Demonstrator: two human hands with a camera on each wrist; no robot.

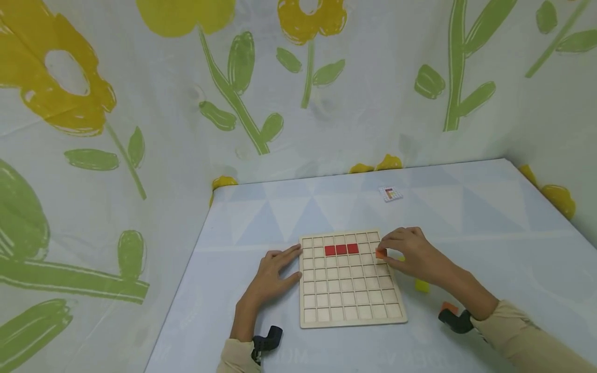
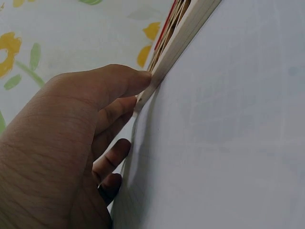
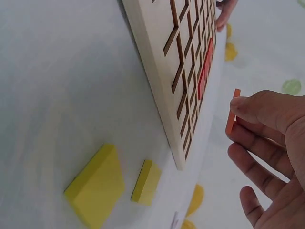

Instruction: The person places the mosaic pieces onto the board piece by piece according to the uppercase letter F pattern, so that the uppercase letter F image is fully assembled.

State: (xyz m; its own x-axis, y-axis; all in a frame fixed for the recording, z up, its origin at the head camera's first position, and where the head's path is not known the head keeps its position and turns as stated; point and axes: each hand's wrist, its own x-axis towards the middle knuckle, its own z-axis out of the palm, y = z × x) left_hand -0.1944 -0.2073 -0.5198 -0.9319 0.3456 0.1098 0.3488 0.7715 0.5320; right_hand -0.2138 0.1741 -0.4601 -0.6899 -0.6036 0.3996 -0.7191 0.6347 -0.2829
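Observation:
A square wooden grid board [image 1: 349, 299] lies on the table with three red tiles [image 1: 341, 249] side by side in its second row from the far edge. My left hand [image 1: 270, 274] rests at the board's left edge, its fingers spread; in the left wrist view the thumb [image 2: 128, 81] touches the board's side. Over the board's right edge, near the far corner, my right hand [image 1: 412, 254] pinches an orange tile [image 3: 232, 114] between thumb and fingers. The right wrist view shows that tile edge-on, raised above the table, with the other fingers loosely bent.
Right of the board lie two yellow tiles, a nearer one [image 1: 422, 286] and a farther one [image 1: 402, 258] partly behind my right hand. Another orange tile [image 1: 449, 307] lies beside my right wrist. A small pattern card [image 1: 391, 194] lies toward the back. A flowered curtain [image 1: 326, 134] stands behind the table.

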